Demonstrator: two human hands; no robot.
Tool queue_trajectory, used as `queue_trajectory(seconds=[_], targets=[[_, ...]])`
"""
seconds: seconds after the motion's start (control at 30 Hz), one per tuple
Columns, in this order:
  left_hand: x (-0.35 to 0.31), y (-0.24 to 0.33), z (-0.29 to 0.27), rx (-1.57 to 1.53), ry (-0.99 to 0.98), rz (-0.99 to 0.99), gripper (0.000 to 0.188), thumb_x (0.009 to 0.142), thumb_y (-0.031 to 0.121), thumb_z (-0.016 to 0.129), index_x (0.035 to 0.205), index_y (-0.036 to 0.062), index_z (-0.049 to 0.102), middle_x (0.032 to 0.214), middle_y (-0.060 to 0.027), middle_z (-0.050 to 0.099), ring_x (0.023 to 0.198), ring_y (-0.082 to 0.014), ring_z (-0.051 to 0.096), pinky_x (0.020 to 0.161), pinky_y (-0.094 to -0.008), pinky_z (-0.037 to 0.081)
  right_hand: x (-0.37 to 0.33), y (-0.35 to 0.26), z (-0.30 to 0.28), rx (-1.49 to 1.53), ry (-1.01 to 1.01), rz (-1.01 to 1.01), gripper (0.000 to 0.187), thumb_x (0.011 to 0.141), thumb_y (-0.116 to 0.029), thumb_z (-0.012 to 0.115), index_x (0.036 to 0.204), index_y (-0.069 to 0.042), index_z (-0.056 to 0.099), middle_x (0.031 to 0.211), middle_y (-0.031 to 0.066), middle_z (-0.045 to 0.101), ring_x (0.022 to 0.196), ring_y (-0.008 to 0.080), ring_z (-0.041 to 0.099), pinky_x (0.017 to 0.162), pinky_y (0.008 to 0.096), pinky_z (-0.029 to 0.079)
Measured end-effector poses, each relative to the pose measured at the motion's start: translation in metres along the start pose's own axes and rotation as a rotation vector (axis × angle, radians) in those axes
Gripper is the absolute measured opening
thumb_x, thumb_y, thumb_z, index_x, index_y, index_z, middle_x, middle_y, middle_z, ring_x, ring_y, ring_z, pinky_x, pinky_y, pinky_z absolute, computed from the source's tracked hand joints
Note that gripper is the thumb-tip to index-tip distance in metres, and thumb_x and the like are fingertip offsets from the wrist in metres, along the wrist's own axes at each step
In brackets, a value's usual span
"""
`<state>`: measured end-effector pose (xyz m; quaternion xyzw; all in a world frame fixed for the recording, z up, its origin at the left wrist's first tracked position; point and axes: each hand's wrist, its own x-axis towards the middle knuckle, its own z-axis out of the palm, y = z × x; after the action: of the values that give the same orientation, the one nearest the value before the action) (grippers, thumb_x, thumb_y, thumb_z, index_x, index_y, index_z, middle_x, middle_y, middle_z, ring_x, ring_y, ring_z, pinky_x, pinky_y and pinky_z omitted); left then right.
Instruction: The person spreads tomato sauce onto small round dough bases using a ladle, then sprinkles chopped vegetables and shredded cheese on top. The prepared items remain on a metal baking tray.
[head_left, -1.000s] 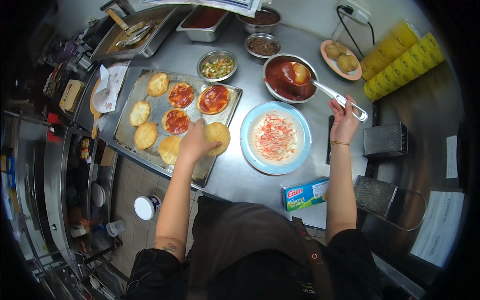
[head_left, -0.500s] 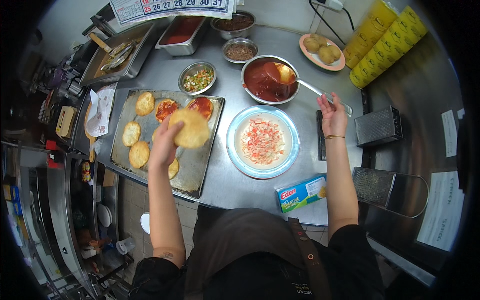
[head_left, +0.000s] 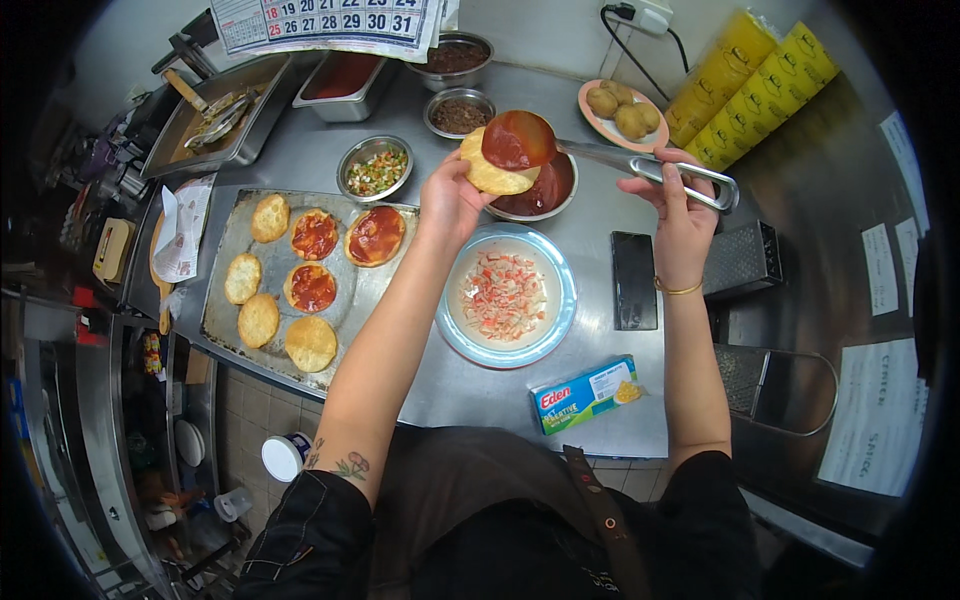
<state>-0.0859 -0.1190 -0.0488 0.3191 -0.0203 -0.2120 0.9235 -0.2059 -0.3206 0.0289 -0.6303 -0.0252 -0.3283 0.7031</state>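
My left hand (head_left: 448, 205) grips a small round pizza crust (head_left: 486, 180) by its edge, up over the near-left rim of the steel bowl of red sauce (head_left: 560, 203). In my right hand (head_left: 685, 215) is the handle of a metal ladle (head_left: 518, 140). Its sauce-coated bowl overlaps the crust's far side; whether they touch I cannot tell. To the left, a baking tray (head_left: 385, 285) carries several more crusts. Three of them are red with sauce (head_left: 375, 236), while the others, such as the nearest crust (head_left: 311, 344), are plain.
A blue-rimmed plate (head_left: 562, 300) of shredded red-and-white pieces stands below the sauce bowl. Nearby lie a blue box (head_left: 588, 394), a black flat object (head_left: 634, 282) and a box grater (head_left: 743, 255). Behind are bowls of diced vegetables (head_left: 375, 168) and brown filling (head_left: 459, 113), and potatoes (head_left: 630, 120).
My left hand has carried the crust from above the tray rightward to the sauce bowl. The ladle, lifted out with sauce, is now over the crust. My right hand has closed around its handle.
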Motion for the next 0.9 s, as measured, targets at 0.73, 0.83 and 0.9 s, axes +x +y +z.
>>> queue_trajectory(seconds=[0.73, 0.83, 0.9], targets=[[-0.017, 0.012, 0.009, 0.016, -0.048, -0.06, 0.048, 0.08, 0.0, 0.027, 0.127, -0.0083, 0.029, 0.126, -0.0252, 0.042, 0.115, -0.0362, 0.047, 0.096, -0.048, 0.043, 0.002, 0.041, -0.027, 0.267, 0.169, 0.349, 0.025, 0.092, -0.012, 0.046, 0.108, 0.007, 0.045, 0.091, 0.0162, 0.055, 0.076, 0.0237, 0.063, 0.076, 0.0406, 0.055], [-0.016, 0.018, 0.015, 0.042, -0.016, -0.093, 0.046, 0.082, 0.0, 0.026, 0.126, -0.0107, 0.029, 0.125, -0.0272, 0.041, 0.114, -0.037, 0.047, 0.096, -0.0485, 0.043, 0.001, 0.041, -0.028, 0.274, 0.163, 0.34, 0.025, 0.092, -0.012, 0.045, 0.108, 0.007, 0.045, 0.091, 0.0159, 0.055, 0.076, 0.0236, 0.063, 0.076, 0.0408, 0.055], [-0.015, 0.019, 0.017, 0.044, -0.008, -0.086, 0.044, 0.083, 0.001, 0.025, 0.126, -0.0115, 0.029, 0.125, -0.0276, 0.041, 0.114, -0.037, 0.047, 0.096, -0.0483, 0.043, -0.001, 0.041, -0.028, 0.283, 0.175, 0.34, 0.025, 0.092, -0.012, 0.045, 0.108, 0.007, 0.045, 0.091, 0.0158, 0.055, 0.076, 0.0236, 0.063, 0.076, 0.0408, 0.055]])
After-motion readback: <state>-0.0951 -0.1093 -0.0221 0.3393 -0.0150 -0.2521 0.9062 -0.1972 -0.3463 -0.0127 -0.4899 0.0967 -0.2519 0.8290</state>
